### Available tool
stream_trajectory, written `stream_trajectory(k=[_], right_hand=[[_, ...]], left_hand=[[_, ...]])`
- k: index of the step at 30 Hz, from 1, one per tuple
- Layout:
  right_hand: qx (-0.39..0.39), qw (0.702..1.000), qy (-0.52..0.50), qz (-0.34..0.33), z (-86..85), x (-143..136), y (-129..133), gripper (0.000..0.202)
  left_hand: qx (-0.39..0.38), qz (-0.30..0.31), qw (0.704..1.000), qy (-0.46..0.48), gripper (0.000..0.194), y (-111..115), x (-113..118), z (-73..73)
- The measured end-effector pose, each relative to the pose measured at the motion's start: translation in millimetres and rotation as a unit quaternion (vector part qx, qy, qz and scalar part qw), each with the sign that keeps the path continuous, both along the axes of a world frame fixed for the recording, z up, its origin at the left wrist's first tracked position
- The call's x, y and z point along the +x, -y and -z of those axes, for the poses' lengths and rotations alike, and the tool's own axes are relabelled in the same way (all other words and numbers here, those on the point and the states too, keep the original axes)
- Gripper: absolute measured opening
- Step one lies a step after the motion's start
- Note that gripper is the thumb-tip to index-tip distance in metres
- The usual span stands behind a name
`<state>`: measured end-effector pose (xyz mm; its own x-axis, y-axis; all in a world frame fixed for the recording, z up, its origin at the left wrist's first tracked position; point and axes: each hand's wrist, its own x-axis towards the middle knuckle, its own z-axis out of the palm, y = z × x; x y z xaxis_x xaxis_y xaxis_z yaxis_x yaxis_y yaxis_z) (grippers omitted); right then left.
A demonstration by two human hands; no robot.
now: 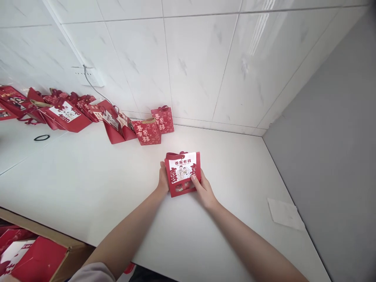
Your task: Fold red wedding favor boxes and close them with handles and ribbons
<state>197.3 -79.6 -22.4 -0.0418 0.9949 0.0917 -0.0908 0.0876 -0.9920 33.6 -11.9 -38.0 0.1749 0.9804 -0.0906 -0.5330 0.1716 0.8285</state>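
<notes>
A red gift box [182, 172] with a white label of a cartoon couple stands between my two hands over the white table, its ribbon handle on top. Through a small clear window low on its front, red and whitish contents show. My left hand [163, 179] wraps the box's left side, the fingers partly hidden behind it. On the opposite side my right hand [204, 188] grips the lower right, thumb across the front. Behind it are two patterned red boxes, a nearer one [147, 132] and a farther one [165, 120] by the wall.
Several more red gift boxes [69, 116] line the wall at left. A black ring [41, 138] lies on the table [123, 188]. A cardboard carton [70, 252] with red boxes stands at lower left. White paper [284, 213] lies at right, near a grey partition [326, 129].
</notes>
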Motion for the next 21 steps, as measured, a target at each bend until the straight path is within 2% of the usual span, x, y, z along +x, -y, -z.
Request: stream_trajectory(k=[2, 4, 7, 10, 12, 16, 21], right_hand=[[-0.007, 1.000, -0.008, -0.004, -0.4, 0.9, 0.0, 0.048], [-0.016, 1.000, -0.019, -0.003, -0.2, 3.0, -1.4, 0.047], [-0.035, 0.998, -0.051, 0.003, 1.8, 8.1, -7.0, 0.047], [-0.056, 0.993, -0.103, 0.022, 3.8, 13.0, -12.8, 0.053], [-0.038, 0.993, -0.109, 0.020, 2.8, 14.5, -14.0, 0.055], [0.037, 0.998, -0.041, -0.026, -2.7, 11.6, -11.2, 0.059], [0.067, 0.998, 0.021, 0.006, -1.1, 4.7, -11.0, 0.062]], left_hand=[[0.024, 0.044, 0.998, 0.030, 0.078, 0.2, -1.2, 2.9], [0.028, 0.085, 0.996, 0.031, 0.068, 1.3, -3.6, 3.2], [-0.046, 0.139, 0.989, 0.014, 0.049, 3.4, -6.0, -3.0], [-0.129, 0.108, 0.985, 0.020, 0.049, 3.7, -3.9, -14.7], [-0.165, 0.088, 0.982, 0.031, 0.049, 2.0, -1.0, -21.3], [-0.141, 0.077, 0.985, 0.066, 0.042, -4.8, 3.2, -24.7], [-0.157, 0.073, 0.984, 0.053, 0.040, -12.6, 2.1, -22.0]])
